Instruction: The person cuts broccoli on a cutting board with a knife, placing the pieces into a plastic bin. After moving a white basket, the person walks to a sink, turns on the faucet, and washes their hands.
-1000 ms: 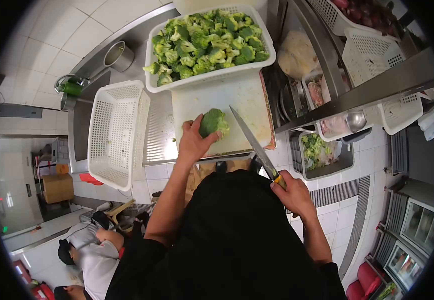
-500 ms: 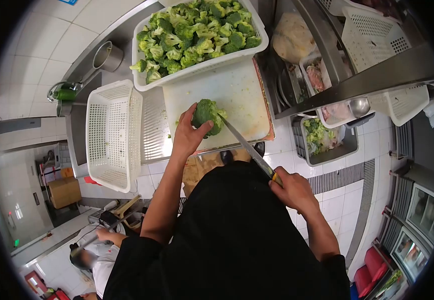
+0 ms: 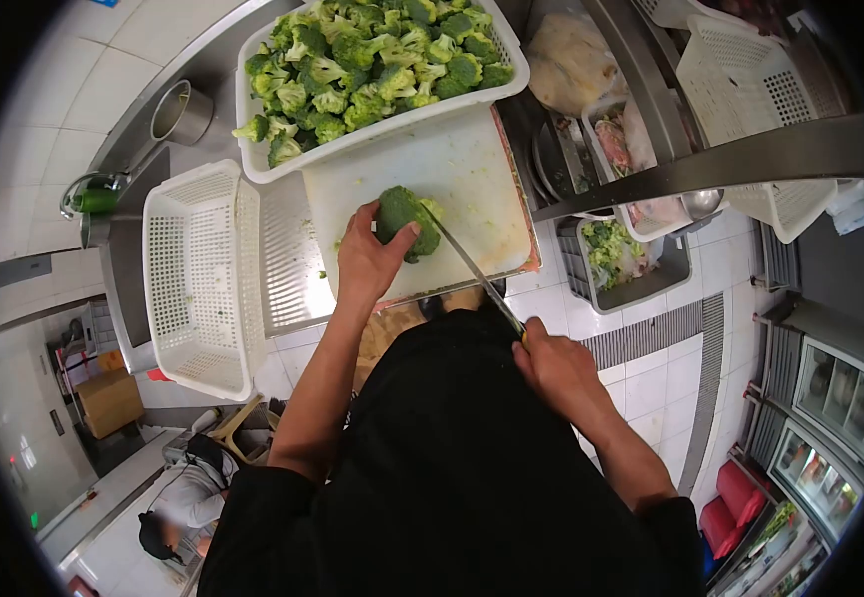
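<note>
My right grip [image 3: 563, 370] is closed firmly round the handle of the knife [image 3: 480, 274]. My left grip [image 3: 370, 257], fingers and thumb spread to its width, holds the broccoli [image 3: 397, 225] on the board [image 3: 470, 149]. The blade's tip meets its right side; depth cannot be determined. Beyond: a basket [image 3: 382, 139] heaped with florets [image 3: 352, 75].

Bright light here, glare gleaming off the counter [image 3: 290, 284] by its near edge, outer view bowing into black!
</note>
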